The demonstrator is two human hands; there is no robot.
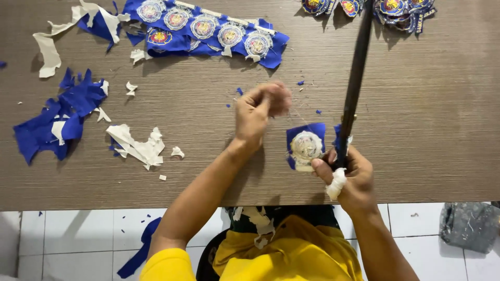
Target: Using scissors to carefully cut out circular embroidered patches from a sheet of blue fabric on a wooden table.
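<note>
Blue patch (305, 146) beside right hand (348, 177)

A brown wood-grain tabletop (427, 130) carries a long blue fabric strip of round embroidered badges (208, 28) along its far edge. Left of that strip lie crumpled blue cloth offcuts (54, 122) and torn white backing scraps (136, 145); right of it, a pile of cut-out badges (396, 10).

Left hand (256, 112) raised with fingers pinched; right hand (348, 174) closed in a fist.
</note>
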